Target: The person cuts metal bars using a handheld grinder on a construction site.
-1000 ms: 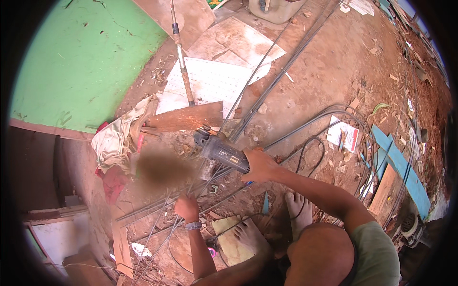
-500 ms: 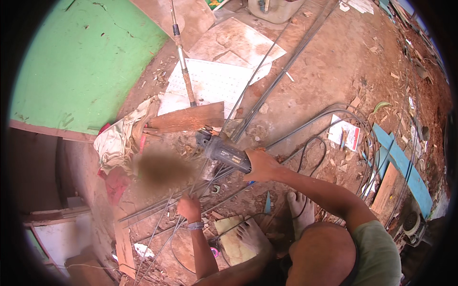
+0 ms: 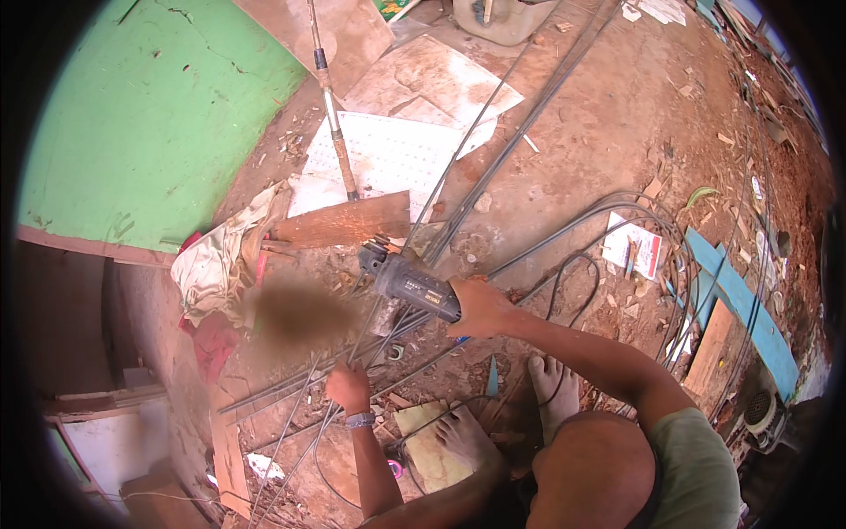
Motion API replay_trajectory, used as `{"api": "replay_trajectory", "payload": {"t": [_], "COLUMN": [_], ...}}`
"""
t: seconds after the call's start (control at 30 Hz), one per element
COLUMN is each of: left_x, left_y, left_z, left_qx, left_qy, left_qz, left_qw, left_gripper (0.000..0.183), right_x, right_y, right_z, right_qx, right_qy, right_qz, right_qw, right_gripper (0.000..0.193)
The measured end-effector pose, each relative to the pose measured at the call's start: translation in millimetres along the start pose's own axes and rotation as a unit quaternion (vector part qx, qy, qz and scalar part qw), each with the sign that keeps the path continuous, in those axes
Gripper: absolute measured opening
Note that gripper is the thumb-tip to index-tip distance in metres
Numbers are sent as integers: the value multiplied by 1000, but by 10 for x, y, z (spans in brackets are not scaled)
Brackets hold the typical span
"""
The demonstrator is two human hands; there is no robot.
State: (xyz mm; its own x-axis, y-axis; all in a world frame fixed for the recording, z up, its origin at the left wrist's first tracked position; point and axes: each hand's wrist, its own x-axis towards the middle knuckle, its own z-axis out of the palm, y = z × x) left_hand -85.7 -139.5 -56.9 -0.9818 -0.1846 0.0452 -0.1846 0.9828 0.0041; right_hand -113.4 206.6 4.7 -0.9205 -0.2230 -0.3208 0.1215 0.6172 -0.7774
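My right hand [image 3: 483, 306] is wrapped round the rear body of a dark angle grinder [image 3: 414, 286]. The grinder's head points left, over a bundle of thin steel rods [image 3: 463, 212] on the ground; its disc is hard to make out. Lower and to the left, my left hand [image 3: 348, 388], with a watch on the wrist, is closed on a thin steel rod [image 3: 354, 353] close to where several rods cross. Just beyond the grinder's head lies a brown wooden board [image 3: 344, 220], with small orange specks like sparks over it.
A green panel [image 3: 150, 115] fills the upper left, beside a crumpled pale cloth [image 3: 216, 264]. White sheets [image 3: 397, 145] and a metal pole [image 3: 330, 101] lie beyond the board. Blue planks [image 3: 745, 309] and looped rods [image 3: 652, 207] are at right. Bare feet [image 3: 551, 388] stand close below the grinder.
The whole view has shifted very slightly. Both hands keep their grips, and the grinder stays almost in the same place.
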Motion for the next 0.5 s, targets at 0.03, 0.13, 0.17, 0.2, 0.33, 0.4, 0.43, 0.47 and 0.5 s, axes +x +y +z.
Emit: {"api": "replay_trajectory", "payload": {"t": [0.03, 0.13, 0.17, 0.2, 0.33, 0.4, 0.43, 0.47, 0.5], "left_x": [-4, -3, -1, -4, 3, -2, -2, 1, 1], "left_y": [-17, -22, -18, -8, -14, 3, 25, 38, 37], "left_z": [18, 39, 37, 22, 41, 21, 7, 7, 3], "left_qx": [-10, -6, -7, -10, 3, 9, 16, 15, 12], "left_qy": [20, 26, 26, 28, 29, 31, 34, 32, 38], "left_qz": [7, 12, 12, 12, 14, 12, 9, 12, 11], "left_qw": [1000, 1000, 1000, 999, 999, 999, 999, 999, 999], "left_gripper": [22, 22, 22, 21, 21, 21, 21, 21, 20], "right_x": [-1, 8, 12, 5, -9, -7, -8, -7, -6], "right_y": [-3, 20, 29, 22, -4, 4, 9, 12, 10], "right_z": [0, 17, 22, 16, -1, 3, 11, 13, 13], "right_qx": [-1, -5, -8, -8, -6, -11, -5, 2, 2], "right_qy": [-1, 0, 3, 2, 1, 2, 3, 4, 5], "right_qz": [-1, -2, -4, -3, 5, 10, 10, 9, 12], "right_qw": [1000, 1000, 1000, 1000, 1000, 1000, 1000, 1000, 1000], "right_gripper": [62, 63, 64, 64, 65, 65, 64, 63, 63]}}
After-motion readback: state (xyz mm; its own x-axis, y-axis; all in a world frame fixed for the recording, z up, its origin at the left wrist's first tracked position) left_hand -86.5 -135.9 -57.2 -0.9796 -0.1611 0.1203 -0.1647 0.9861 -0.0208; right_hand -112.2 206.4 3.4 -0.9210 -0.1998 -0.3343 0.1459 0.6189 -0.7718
